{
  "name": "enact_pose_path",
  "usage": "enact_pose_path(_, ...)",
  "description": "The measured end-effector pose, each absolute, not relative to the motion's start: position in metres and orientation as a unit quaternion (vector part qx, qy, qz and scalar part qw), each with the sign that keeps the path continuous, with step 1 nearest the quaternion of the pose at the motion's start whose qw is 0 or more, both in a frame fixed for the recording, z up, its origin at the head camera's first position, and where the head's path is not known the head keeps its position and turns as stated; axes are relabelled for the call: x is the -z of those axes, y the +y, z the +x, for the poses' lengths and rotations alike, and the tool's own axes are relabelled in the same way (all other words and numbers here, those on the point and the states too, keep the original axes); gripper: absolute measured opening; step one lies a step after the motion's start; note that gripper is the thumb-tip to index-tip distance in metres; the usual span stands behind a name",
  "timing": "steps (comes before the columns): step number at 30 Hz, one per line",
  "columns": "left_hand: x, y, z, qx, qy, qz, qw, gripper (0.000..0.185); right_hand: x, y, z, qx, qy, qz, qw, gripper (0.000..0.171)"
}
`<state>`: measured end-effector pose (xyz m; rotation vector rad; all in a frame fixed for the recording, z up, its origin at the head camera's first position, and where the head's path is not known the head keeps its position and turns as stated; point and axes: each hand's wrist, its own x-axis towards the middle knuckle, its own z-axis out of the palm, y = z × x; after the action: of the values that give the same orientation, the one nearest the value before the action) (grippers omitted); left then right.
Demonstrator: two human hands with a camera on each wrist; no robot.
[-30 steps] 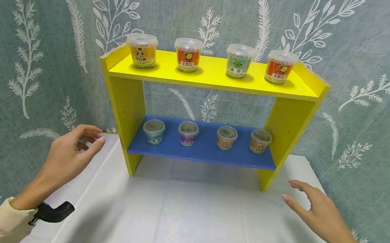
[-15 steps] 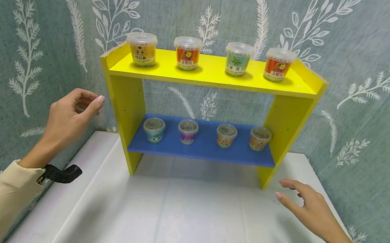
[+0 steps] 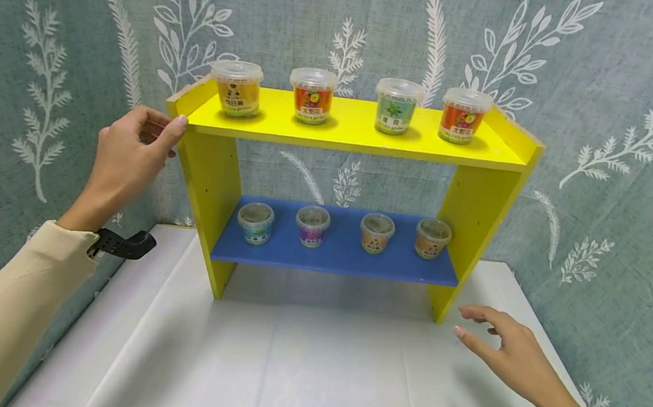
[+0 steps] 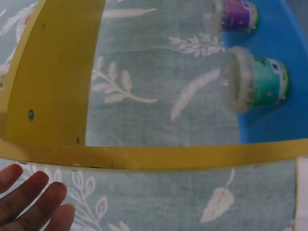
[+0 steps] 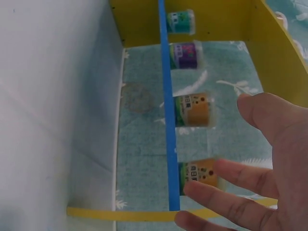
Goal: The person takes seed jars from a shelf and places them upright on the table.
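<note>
My left hand [image 3: 129, 157] is raised beside the upper left corner of a yellow shelf unit [image 3: 208, 183], fingers loosely bent and nothing held. Its thumb tip overlaps the corner in the head view; whether it touches cannot be told. In the left wrist view the fingers [image 4: 50, 192] lie just outside the yellow side panel. My right hand [image 3: 505, 355] hovers over the table to the right of the unit, thumb and fingers apart, holding nothing. On the yellow top board stand an orange-yellow lidded cup [image 3: 239, 89], a red one [image 3: 312, 96], a green one [image 3: 396, 107] and another red one [image 3: 463, 116].
A blue lower board [image 3: 338, 262] carries a teal cup [image 3: 255, 224], a purple cup [image 3: 312, 227] and two orange cups, one left [image 3: 376, 234] and one right [image 3: 432, 239]. A white cloth [image 3: 331, 378] covers the table. Leaf-patterned curtain [image 3: 385, 9] surrounds it.
My left hand has risen from beside the unit's lower left side to its top left corner. The right hand has shifted slightly left. The cups stay in place.
</note>
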<state>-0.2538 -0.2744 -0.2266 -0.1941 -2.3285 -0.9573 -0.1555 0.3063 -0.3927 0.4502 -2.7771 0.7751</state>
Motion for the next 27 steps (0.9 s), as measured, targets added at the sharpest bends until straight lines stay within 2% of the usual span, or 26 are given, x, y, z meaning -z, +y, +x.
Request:
enact_pose_path(7,0.220,-0.275,-0.264,0.377,-0.873,-0.060,0.305,0.057,0.390,0.303,-0.159,-0.270,-0.939,0.173,0.125,0.037)
enact_pose_path(15,0.219,-0.274,-0.270,0.375,-0.879,-0.059,0.289,0.055,0.381,0.305,-0.159,-0.335,-0.917,0.190,0.103,0.032)
enact_pose_path(27,0.216,-0.275,-0.270,0.394,-0.880,-0.051,0.258,0.061,0.345,0.302,-0.168,-0.351,-0.900,0.215,0.146,0.034)
